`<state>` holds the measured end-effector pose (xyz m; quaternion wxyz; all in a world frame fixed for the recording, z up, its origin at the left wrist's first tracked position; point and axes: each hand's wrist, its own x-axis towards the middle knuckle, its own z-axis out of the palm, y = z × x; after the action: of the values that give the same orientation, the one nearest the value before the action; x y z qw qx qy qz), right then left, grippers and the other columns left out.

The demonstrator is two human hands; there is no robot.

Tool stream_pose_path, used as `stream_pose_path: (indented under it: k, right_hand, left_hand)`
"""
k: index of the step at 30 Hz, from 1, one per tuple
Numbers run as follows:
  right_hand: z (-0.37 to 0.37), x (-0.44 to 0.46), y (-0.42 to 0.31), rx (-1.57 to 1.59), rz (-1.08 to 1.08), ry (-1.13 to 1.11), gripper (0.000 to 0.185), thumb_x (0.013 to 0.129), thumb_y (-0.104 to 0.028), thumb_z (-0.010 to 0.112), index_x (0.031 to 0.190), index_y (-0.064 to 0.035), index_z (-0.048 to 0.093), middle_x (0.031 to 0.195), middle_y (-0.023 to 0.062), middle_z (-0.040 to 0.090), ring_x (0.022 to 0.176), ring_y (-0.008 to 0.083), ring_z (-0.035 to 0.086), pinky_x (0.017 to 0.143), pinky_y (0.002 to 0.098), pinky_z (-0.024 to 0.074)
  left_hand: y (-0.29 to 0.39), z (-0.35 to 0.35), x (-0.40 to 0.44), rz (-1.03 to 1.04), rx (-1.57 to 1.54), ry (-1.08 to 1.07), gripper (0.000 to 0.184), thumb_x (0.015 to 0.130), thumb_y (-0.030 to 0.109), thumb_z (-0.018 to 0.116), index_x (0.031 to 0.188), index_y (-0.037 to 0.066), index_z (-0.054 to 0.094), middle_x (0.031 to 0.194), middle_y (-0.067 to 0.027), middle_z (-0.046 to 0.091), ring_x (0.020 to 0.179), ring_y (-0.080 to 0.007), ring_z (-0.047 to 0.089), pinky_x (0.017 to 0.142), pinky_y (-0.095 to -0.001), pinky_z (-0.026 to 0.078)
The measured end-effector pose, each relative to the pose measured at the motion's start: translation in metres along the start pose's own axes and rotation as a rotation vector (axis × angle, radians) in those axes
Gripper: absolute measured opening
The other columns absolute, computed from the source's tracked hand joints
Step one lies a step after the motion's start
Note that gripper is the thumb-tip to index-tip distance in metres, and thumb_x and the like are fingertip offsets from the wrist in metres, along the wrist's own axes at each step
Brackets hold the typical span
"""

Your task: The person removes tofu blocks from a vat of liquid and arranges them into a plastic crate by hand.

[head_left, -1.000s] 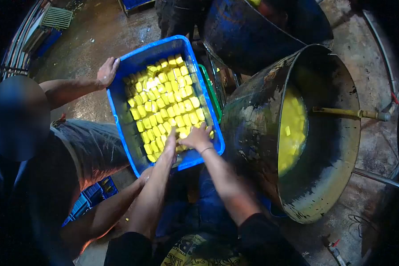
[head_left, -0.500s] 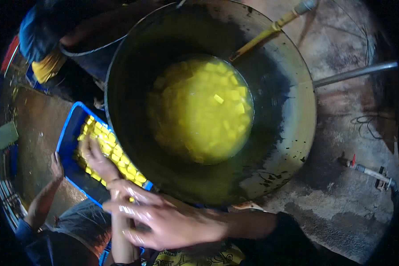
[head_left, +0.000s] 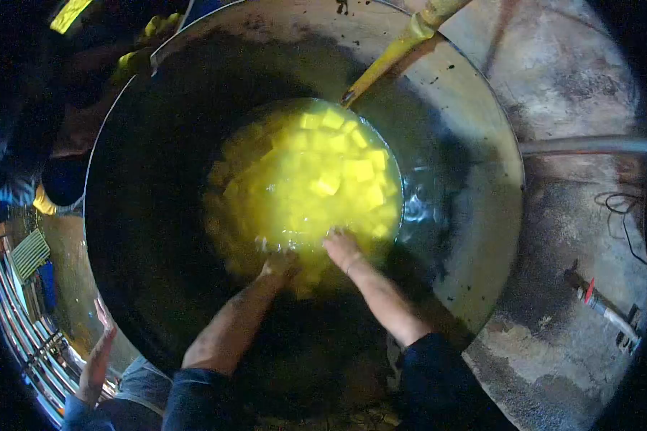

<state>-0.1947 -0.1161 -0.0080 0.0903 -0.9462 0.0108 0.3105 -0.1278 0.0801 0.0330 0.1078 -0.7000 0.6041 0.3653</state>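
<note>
A: Where are the two bare hands placed?

B: The left hand [head_left: 279, 264] and the right hand [head_left: 341, 246] are dipped, apart but near each other, at the near side of a pool of cloudy yellow liquid [head_left: 289, 192].

A: Is anything grasped?

B: That cannot be told for either hand; the fingers are obscured by liquid and glare, and no block is seen raised.

A: Where are the blocks?

B: Bright yellow, squared, soft-looking blocks [head_left: 328, 184] are crowded in the liquid beyond the fingertips. All are contained in a wide, round, dark-stained metal vat [head_left: 474, 237], whose wall rises around both hands.

A: Which step is shown?

B: A reach among the blocks, it would appear, with none lifted clear by these hands.

A: What is called for by the next move?

B: If blocks are to be taken up, a gentle, cupped hold from below seems required, guided by touch; corners might be broken by a hard squeeze.

A: And farther out?

B: A yellow-brown bamboo pole [head_left: 392, 57] is propped ahead of the right hand. Outside the rim, left of the left hand, another person's hand [head_left: 105, 316] is seen.
</note>
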Motion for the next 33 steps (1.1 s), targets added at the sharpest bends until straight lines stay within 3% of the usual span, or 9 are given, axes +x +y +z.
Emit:
stream_pose_path:
  k: [5, 8, 11, 15, 21, 23, 27, 29, 33]
  right_hand:
    - [0.051, 0.003, 0.027, 0.411, 0.048, -0.169, 0.027, 0.086, -0.018, 0.051, 0.107, -0.0024, 0.062, 0.11, 0.018, 0.06, 0.103, 0.0349, 0.057, 0.088, 0.0446, 0.0462]
    - [0.046, 0.0, 0.069, 0.797, -0.356, 0.169, 0.032, 0.083, -0.011, 0.05, 0.114, -0.0076, 0.057, 0.113, 0.0192, 0.06, 0.104, 0.0332, 0.057, 0.091, 0.0419, 0.0445]
    - [-0.027, 0.038, 0.081, 0.772, -0.191, -0.061, 0.024, 0.08, -0.01, 0.061, 0.103, -0.0056, 0.063, 0.108, 0.0171, 0.061, 0.101, 0.0282, 0.058, 0.085, 0.0371, 0.0466]
    - [-0.144, 0.092, 0.112, 0.814, 0.14, -0.093, 0.035, 0.07, -0.024, 0.071, 0.097, -0.0039, 0.063, 0.093, 0.0178, 0.066, 0.087, 0.0335, 0.063, 0.075, 0.0387, 0.0493]
    - [-0.129, 0.174, 0.109, 0.536, 0.4, 0.358, 0.037, 0.065, -0.026, 0.073, 0.095, -0.0065, 0.066, 0.09, 0.018, 0.067, 0.081, 0.0335, 0.064, 0.073, 0.0413, 0.051]
    - [-0.128, 0.186, 0.101, 0.681, 0.397, 0.37, 0.04, 0.064, -0.027, 0.074, 0.098, -0.0079, 0.066, 0.092, 0.0182, 0.067, 0.084, 0.0346, 0.064, 0.076, 0.0423, 0.0506]
    - [-0.143, 0.163, 0.097, 1.114, 0.219, 0.243, 0.037, 0.066, -0.01, 0.076, 0.099, -0.0007, 0.063, 0.085, 0.0087, 0.067, 0.079, 0.017, 0.063, 0.071, 0.0309, 0.0514]
    - [-0.153, 0.152, 0.1, 1.219, 0.147, 0.098, 0.039, 0.067, -0.007, 0.075, 0.102, -0.0005, 0.062, 0.086, 0.006, 0.066, 0.081, 0.0122, 0.061, 0.07, 0.0264, 0.0503]
    - [-0.178, 0.107, 0.072, 1.224, 0.012, 0.05, 0.034, 0.067, -0.01, 0.078, 0.096, 0.0002, 0.064, 0.085, 0.0046, 0.065, 0.079, 0.0106, 0.059, 0.07, 0.0261, 0.0491]
  left_hand:
    - [-0.007, 0.067, 0.018, 0.085, -0.216, -0.004, 0.037, 0.082, 0.021, 0.06, 0.117, 0.01, 0.057, 0.124, -0.0146, 0.053, 0.115, -0.0317, 0.051, 0.094, -0.0424, 0.044]
    - [-0.035, 0.066, 0.041, 0.216, -0.6, 0.303, 0.034, 0.083, 0.021, 0.058, 0.115, 0.009, 0.057, 0.121, -0.0162, 0.055, 0.112, -0.0324, 0.053, 0.094, -0.0428, 0.044]
    - [-0.063, -0.016, 0.07, 0.371, -0.148, 0.257, 0.029, 0.08, 0.013, 0.058, 0.108, 0.007, 0.06, 0.114, -0.0158, 0.058, 0.106, -0.0327, 0.053, 0.094, -0.042, 0.043]
    - [-0.069, -0.07, 0.122, -0.043, -0.701, 0.826, 0.018, 0.075, 0.018, 0.063, 0.09, 0.007, 0.064, 0.104, -0.0163, 0.059, 0.1, -0.0304, 0.05, 0.092, -0.0417, 0.038]
    - [-0.053, -0.093, 0.177, -0.607, -0.916, 0.705, 0.025, 0.076, 0.026, 0.066, 0.091, 0.006, 0.065, 0.087, -0.0193, 0.063, 0.103, -0.0334, 0.05, 0.096, -0.0477, 0.029]
    - [-0.062, -0.082, 0.179, -0.393, -0.831, 0.791, 0.026, 0.077, 0.025, 0.067, 0.093, 0.005, 0.064, 0.085, -0.0195, 0.063, 0.094, -0.0332, 0.056, 0.089, -0.0474, 0.037]
    - [-0.065, -0.079, 0.151, -0.563, -1.326, 0.831, 0.029, 0.077, 0.018, 0.071, 0.102, 0.005, 0.064, 0.092, -0.0175, 0.066, 0.08, -0.0316, 0.063, 0.069, -0.0401, 0.052]
    - [-0.072, -0.051, 0.151, -0.098, -2.048, 1.148, 0.029, 0.081, 0.015, 0.069, 0.108, 0.007, 0.062, 0.095, -0.011, 0.067, 0.083, -0.0225, 0.063, 0.072, -0.0329, 0.053]
    - [-0.091, -0.076, 0.091, -0.291, -2.532, 0.909, 0.027, 0.09, 0.016, 0.056, 0.117, 0.012, 0.054, 0.108, -0.0063, 0.06, 0.089, -0.0165, 0.059, 0.078, -0.0315, 0.05]
